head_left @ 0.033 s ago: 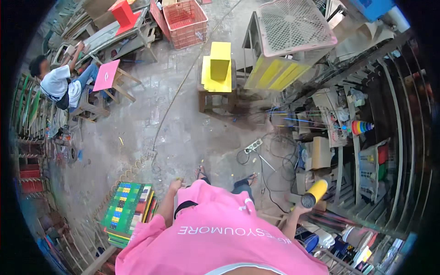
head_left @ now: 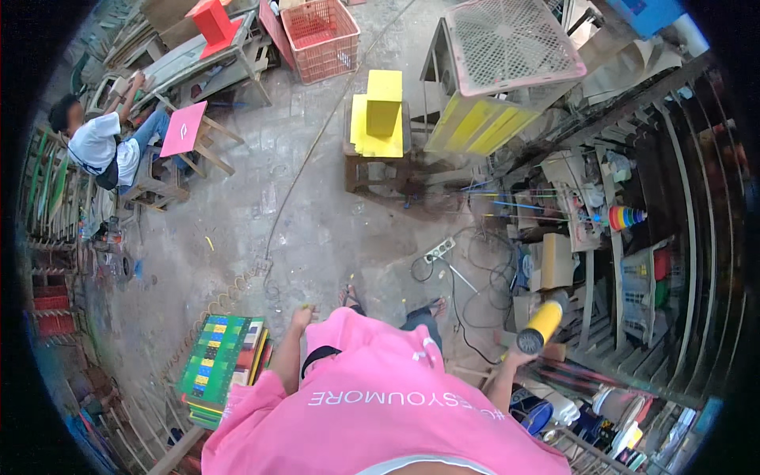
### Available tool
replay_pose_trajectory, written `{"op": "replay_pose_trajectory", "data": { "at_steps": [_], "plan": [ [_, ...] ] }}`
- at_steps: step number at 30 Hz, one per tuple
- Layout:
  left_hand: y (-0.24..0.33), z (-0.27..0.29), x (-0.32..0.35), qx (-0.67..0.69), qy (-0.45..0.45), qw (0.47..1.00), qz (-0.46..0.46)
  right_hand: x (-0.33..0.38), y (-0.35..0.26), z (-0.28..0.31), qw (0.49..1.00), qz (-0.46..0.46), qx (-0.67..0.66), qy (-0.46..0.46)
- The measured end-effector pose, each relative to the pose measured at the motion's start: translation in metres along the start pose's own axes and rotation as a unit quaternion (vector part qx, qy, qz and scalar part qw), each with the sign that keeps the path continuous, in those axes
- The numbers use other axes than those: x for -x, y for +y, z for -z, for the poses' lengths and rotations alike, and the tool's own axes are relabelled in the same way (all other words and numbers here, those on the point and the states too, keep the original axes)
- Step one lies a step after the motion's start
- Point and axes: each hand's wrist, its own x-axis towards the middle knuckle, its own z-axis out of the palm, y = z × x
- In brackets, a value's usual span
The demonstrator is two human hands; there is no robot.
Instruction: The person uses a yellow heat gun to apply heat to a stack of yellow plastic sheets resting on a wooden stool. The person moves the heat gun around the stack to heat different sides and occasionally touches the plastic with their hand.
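Observation:
My right hand (head_left: pixel 518 357), low on the right, is closed on a yellow heat gun (head_left: pixel 544 320). Its round black vented end faces me, and the greyish tip points away up and right. My left hand (head_left: pixel 302 317) hangs in front of my body with its fingers curled; a small yellowish spot shows at the fingertips, too small to name. To the left of that arm stands a stack of coloured boards (head_left: pixel 212 360), the top one green with blue, yellow and white blocks.
A yellow box-shaped piece (head_left: pixel 383 107) rests on a stool ahead. Right of it stands a table topped by a plastic crate (head_left: pixel 507 47). A power strip (head_left: pixel 439 250) and cables lie on the floor. Slatted racks line the right. A person (head_left: pixel 99 142) sits at the far left.
The heat gun has tilted slightly and come a little lower and left, so its greyish tip shows more. My left hand stays nearly where it was.

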Motion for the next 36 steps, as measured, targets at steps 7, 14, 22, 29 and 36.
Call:
{"op": "replay_pose_trajectory", "data": {
  "at_steps": [7, 14, 22, 29, 36],
  "plan": [
    [0.017, 0.078, -0.002, 0.086, 0.049, 0.995, -0.017, 0.092, -0.021, -0.085, 0.94, 0.131, 0.19, -0.252],
    [-0.008, 0.114, -0.01, 0.129, 0.008, 0.991, 0.032, 0.191, -0.154, -0.149, 0.898, 0.189, 0.025, -0.396],
    [0.084, 0.176, -0.102, 0.129, 0.116, 0.984, 0.031, 0.208, -0.291, -0.213, 0.842, 0.002, -0.032, -0.538],
    [0.236, 0.259, -0.28, -0.048, 0.229, 0.961, -0.15, 0.18, -0.353, -0.233, 0.763, 0.138, -0.08, -0.627],
    [0.443, 0.252, -0.355, -0.046, 0.185, 0.958, -0.217, 0.173, -0.391, -0.191, 0.823, 0.093, 0.022, -0.56]
  ]
}}
